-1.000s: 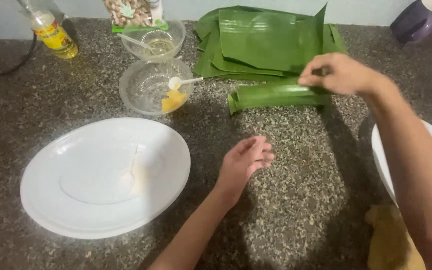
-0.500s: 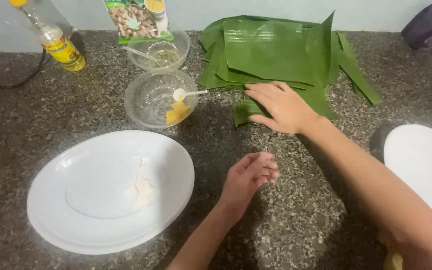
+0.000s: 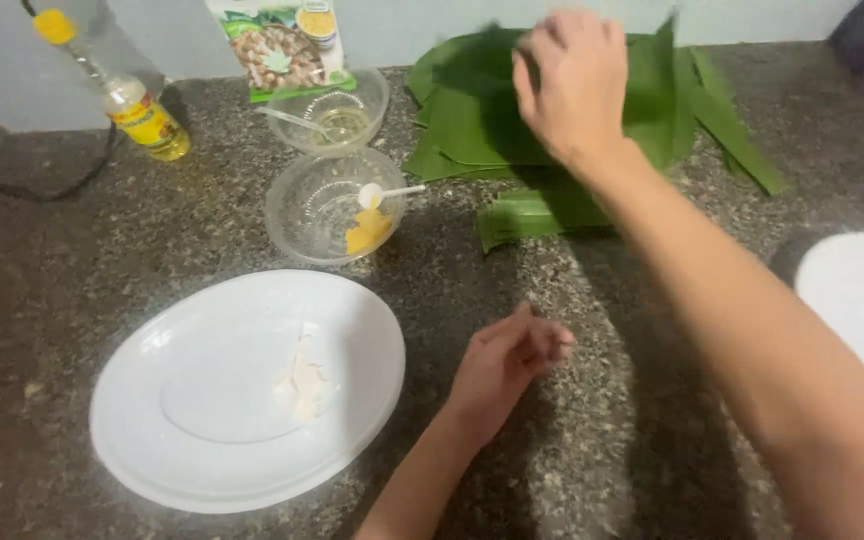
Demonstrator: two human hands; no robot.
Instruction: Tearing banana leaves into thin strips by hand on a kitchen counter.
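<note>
Right hand (image 3: 574,85), fingers spread, hovers over leaf stack (image 3: 472,120); left hand (image 3: 512,360) loosely curled, empty. Snagged leaves could tip bowl (image 3: 337,205) at nine o'clock.

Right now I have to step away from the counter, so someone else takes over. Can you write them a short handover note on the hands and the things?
Left hand: loosely curled, empty, resting on the granite counter.
Right hand: raised over the banana leaf stack, blurred; grip unclear.
Rolled banana leaf lies in front of the stack.
Glass bowl holds a little yellow filling and a white spoon.
White plate carries a bit of white dough.
Done: one roll. Left: the remaining leaves.
</note>
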